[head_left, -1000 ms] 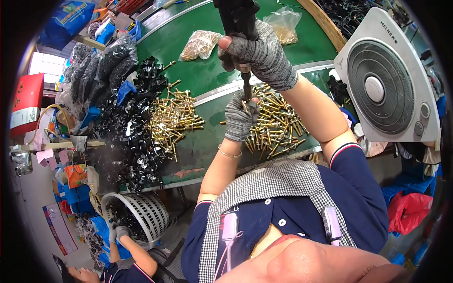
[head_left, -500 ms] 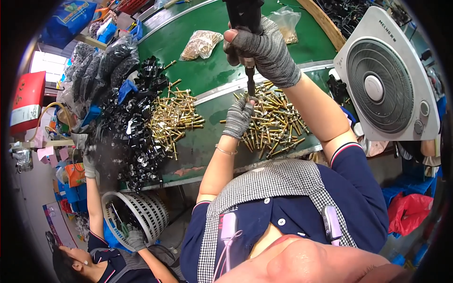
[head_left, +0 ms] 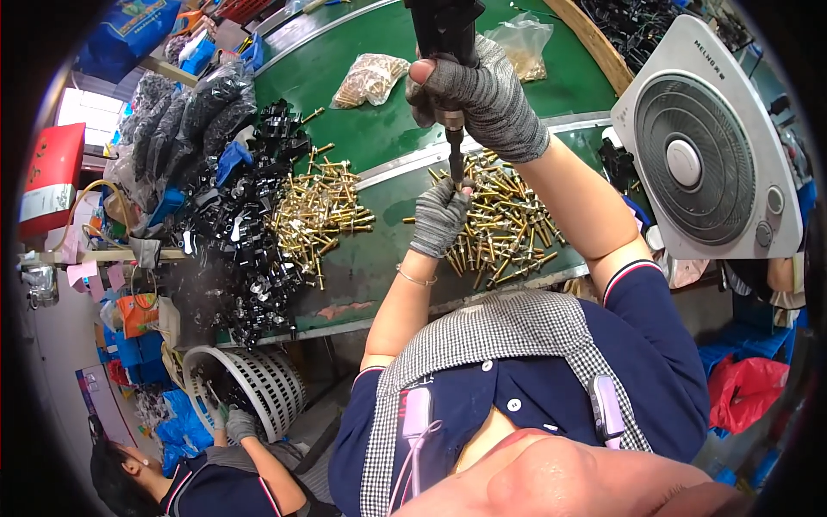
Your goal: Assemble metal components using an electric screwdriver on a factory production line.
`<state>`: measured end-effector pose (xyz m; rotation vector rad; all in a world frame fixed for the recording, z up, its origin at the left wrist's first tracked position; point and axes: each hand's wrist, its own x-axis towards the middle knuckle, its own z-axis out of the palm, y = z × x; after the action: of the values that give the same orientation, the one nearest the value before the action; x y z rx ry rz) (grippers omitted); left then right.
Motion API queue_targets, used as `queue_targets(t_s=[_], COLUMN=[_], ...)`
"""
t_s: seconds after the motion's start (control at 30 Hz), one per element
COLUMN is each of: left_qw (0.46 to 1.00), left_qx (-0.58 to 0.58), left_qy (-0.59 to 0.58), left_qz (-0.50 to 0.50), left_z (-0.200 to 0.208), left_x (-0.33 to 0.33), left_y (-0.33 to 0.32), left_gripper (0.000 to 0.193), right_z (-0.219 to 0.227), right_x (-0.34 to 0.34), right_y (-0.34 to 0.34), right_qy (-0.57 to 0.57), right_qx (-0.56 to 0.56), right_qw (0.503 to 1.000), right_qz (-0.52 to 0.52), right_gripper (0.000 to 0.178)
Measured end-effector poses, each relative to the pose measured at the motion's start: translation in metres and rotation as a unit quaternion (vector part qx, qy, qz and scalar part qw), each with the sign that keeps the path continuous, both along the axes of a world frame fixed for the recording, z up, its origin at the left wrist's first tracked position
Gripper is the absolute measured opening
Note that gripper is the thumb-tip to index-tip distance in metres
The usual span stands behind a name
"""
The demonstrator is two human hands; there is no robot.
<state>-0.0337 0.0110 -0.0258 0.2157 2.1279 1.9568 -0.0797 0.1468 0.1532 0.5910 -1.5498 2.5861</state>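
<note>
The power screwdriver (head_left: 446, 34), black and upright, hangs over the green workbench (head_left: 379, 129), its bit pointing down onto a part pinched over the right-hand heap of brass screws (head_left: 504, 224). The right hand (head_left: 482, 95), in a grey knit glove, is clamped round the tool's body; the left hand (head_left: 439, 215), gloved alike, is closed on the small part just under the bit.

By size, the rest: a white box fan (head_left: 711, 146) stands at the right edge of the bench. A pile of black plastic parts (head_left: 233, 233) spreads along the left side, a second heap of brass screws (head_left: 323, 211) touching it. A white slatted basket (head_left: 250, 388) sits below the bench, where a co-worker's gloved hand (head_left: 239, 424) reaches. A red box (head_left: 47, 177) stands far left, a blue bag (head_left: 129, 30) top left. Two clear bags of small brass pieces lie behind the tool, one (head_left: 370, 79) to its left, one (head_left: 521, 43) to its right.
</note>
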Motion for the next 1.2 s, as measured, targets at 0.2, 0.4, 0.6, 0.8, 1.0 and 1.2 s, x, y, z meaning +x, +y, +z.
queue_targets(t_s=[0.2, 0.4, 0.6, 0.8, 1.0, 1.2], left_qw=[0.999, 0.997, 0.996, 0.994, 0.999, 0.833], left_qx=[0.018, 0.006, 0.04, 0.066, -0.01, -0.519], left_qy=[-0.03, -0.015, -0.048, -0.048, 0.035, 0.143], left_qz=[0.036, 0.074, 0.066, 0.079, -0.003, -0.132], left_z=[0.022, 0.032, 0.039, 0.051, 0.02, -0.025], left_x=[0.006, 0.006, 0.001, 0.0, -0.006, 0.029], left_y=[0.004, 0.009, 0.015, 0.025, -0.004, -0.066], left_gripper=[0.012, 0.012, 0.012, 0.015, 0.047, 0.12], right_z=[-0.005, -0.005, -0.003, -0.005, -0.012, -0.144], right_x=[-0.004, -0.006, -0.004, -0.005, -0.006, -0.021], right_y=[0.002, 0.001, 0.002, 0.007, 0.024, 0.054], right_qy=[-0.001, 0.011, 0.011, -0.014, 0.05, 0.109], right_qx=[0.049, 0.027, 0.034, 0.059, 0.15, 0.66], right_qw=[0.999, 0.999, 0.999, 0.997, 0.987, 0.742], right_qz=[-0.01, -0.026, -0.035, -0.048, -0.037, 0.045], right_gripper=[0.035, 0.034, 0.034, 0.035, 0.041, 0.051])
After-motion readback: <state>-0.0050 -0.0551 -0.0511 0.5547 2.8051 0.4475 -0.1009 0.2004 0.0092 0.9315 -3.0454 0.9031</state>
